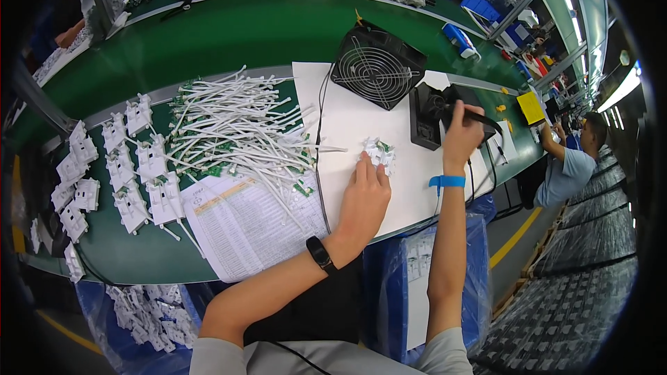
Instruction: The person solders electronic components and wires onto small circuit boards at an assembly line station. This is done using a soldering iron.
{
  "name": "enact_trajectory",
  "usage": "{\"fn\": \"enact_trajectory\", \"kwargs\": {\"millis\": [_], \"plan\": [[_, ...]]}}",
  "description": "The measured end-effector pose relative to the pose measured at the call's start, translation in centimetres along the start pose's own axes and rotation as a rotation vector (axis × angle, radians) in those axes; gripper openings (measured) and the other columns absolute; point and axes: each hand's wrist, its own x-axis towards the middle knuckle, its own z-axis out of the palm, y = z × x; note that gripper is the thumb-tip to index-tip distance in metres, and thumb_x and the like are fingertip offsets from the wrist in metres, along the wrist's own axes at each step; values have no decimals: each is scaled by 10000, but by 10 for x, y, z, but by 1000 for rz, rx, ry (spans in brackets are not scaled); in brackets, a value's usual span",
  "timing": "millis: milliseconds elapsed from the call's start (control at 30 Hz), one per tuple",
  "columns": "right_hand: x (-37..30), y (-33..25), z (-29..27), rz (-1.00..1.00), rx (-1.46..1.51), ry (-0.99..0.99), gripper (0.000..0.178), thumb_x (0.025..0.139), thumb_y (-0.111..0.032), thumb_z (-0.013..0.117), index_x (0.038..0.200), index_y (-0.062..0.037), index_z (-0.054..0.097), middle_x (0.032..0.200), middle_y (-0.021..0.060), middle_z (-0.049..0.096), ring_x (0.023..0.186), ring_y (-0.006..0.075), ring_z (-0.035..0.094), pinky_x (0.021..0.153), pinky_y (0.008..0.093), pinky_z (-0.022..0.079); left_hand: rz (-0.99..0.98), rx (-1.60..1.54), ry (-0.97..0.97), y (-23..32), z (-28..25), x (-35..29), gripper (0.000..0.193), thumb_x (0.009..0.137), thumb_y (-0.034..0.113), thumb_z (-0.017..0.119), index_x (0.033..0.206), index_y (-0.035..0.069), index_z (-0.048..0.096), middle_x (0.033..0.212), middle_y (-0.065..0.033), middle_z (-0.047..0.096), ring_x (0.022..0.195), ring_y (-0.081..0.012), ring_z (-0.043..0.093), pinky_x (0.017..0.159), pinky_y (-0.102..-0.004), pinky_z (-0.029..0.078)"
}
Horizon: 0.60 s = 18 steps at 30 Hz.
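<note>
My left hand [363,198] rests on the white board, its fingertips closed on a small white plastic housing [379,151] with bits of green on it. Further right, my right hand [463,140] has its fingers wrapped round the black handle of what looks like a soldering iron [475,117], with a cord trailing from it. The iron's front end lies at a black stand [424,125], and its tip cannot be made out. A heap of white cables with small green circuit boards [236,121] lies left of my left hand.
Behind the stand, a black fan with a wire grille [379,66] stands tilted. White housings [130,205] stand in rows at the left, beside a printed sheet [253,232]. Blue bins with plastic liners [479,264] sit below the table edge. A person [566,167] works at the right.
</note>
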Motion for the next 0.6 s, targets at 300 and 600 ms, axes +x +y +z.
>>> {"fn": "enact_trajectory", "kwargs": {"millis": [300,600], "plan": [[1,24,24,-6,-48,-177,206,906,-160,745,1001,6,667,719,103,682,657,169,645,639,309,490,10,-24,25,3,-2,0,433,831,69,652,1240,-70,635,1343,-335,547,1139,-332,559,898,-294,548],[-34,51,0,131,-3,-287,405,859,-220,804,1122,-20,569,872,87,641,801,178,611,742,336,501,-51,-16,-13,-3,-2,-3,418,884,107,566,1268,-41,635,1376,-317,546,1264,-386,515,1093,-428,423]]}}
